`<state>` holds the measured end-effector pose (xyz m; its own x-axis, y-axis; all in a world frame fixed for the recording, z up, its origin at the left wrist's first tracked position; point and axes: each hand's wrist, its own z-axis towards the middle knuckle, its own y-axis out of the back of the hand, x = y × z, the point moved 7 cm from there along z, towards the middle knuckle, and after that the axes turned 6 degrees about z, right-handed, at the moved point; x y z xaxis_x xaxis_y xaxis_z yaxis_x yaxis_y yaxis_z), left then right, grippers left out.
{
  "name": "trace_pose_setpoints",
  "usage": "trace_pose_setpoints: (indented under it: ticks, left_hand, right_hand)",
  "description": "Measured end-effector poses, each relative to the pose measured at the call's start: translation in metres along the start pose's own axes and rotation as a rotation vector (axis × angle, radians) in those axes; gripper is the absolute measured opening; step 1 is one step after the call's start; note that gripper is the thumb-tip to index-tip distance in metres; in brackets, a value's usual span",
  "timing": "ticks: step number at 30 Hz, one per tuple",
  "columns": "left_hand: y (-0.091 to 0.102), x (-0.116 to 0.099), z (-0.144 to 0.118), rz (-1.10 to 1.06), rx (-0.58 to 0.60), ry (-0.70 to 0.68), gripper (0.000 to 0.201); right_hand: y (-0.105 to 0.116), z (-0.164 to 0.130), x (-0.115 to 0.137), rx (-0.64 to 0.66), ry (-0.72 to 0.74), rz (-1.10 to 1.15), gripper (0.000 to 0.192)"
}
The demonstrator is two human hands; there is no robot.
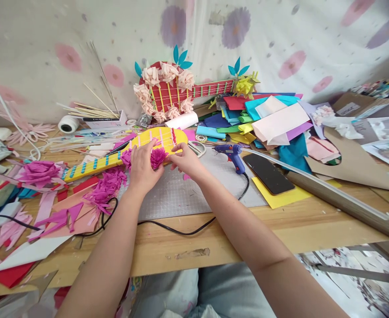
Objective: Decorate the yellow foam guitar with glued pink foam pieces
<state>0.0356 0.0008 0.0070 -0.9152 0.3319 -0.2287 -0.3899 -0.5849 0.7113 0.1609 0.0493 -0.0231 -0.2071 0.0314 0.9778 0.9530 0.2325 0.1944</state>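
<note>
Left hand: our left hand [144, 170] lies fingers-down over a magenta paper flower [158, 157], fingers curled and pressing; we can't tell if they pinch it.
Right hand: our right hand [185, 161] comes in from 3 o'clock, fingertips nearly closed on the flower's edge and the guitar's rim.
Flower: it sits on the lower edge of the yellow paper guitar [154, 141], at 12 o'clock from us. We judge it feather-light, soft, easily crushed; best held by its base, not its petals.
Guitar: thin card, we judge light and bendy; we'd support the body, not the neck.
Flowers counted: one under our fingers, a second half hidden under the left thumb, one large magenta rose [38, 172] at 9 o'clock, plus a heap of magenta crepe scraps [106, 187] we can't count.
Guitars: two, the yellow one and a red flowered guitar [177, 90] standing at 12 o'clock.
Tools: one blue glue gun [231, 154] at 2 o'clock, one pair of scissors [197, 148], one black phone [267, 173].
Base: one grey cutting mat [187, 194].
</note>
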Motion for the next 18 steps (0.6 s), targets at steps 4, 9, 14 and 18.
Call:
trace_pose_setpoints:
  ticks: [4,9,14,18]
  left_hand:
    - [-0.001,-0.001,0.0,-0.022,0.016,-0.007,0.061]
    - [0.006,-0.002,0.0,-0.033,0.017,-0.019,0.063]
    - [0.038,0.017,-0.005,-0.036,-0.263,0.14,0.047]
    - [0.045,0.008,-0.016,-0.07,-0.406,0.19,0.032]
  right_hand:
    - [-0.002,-0.002,-0.001,0.014,-0.012,0.067,0.024]
    - [0.008,-0.006,0.004,0.011,0.011,0.093,0.025]
    - [0.058,-0.014,0.005,-0.118,0.123,-0.054,0.013]
    - [0.082,-0.021,-0.023,-0.109,0.142,-0.38,0.005]
